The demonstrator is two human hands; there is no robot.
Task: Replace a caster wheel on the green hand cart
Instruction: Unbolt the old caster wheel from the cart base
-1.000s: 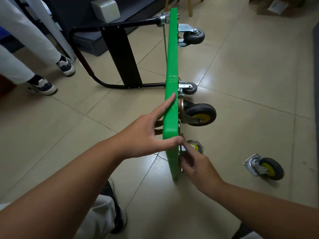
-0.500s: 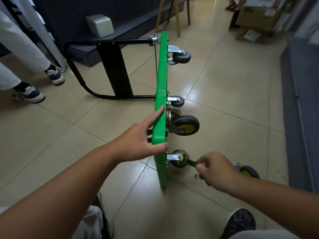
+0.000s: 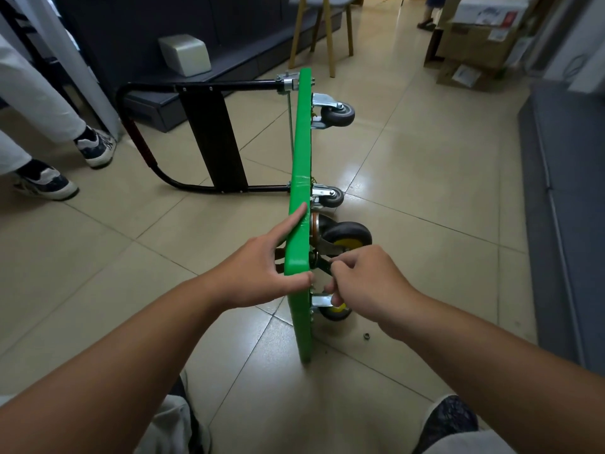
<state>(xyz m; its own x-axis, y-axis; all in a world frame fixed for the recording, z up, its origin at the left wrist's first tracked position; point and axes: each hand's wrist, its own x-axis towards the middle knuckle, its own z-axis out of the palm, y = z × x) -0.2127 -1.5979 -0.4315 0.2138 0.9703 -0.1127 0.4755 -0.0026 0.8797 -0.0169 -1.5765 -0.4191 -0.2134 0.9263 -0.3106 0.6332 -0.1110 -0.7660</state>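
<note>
- Green hand cart [image 3: 299,198] stands on its side edge on the floor, wheels facing right; it has barely shifted over the last second.
- The right hand [image 3: 363,283] has come up from the lower caster [image 3: 334,311] by the floor to the mount of the upper yellow-hubbed caster [image 3: 347,237].
- This suggests bolt work on that caster's plate is starting; a loose nut [image 3: 367,336] lies on the floor nearby.
- The left hand [image 3: 258,276] still grips the cart's top edge, thumb hooked over it, index finger straight along it.
- The right hand's fingers are curled round a dark tool [image 3: 322,262], probably a wrench, its head against the mount.
</note>
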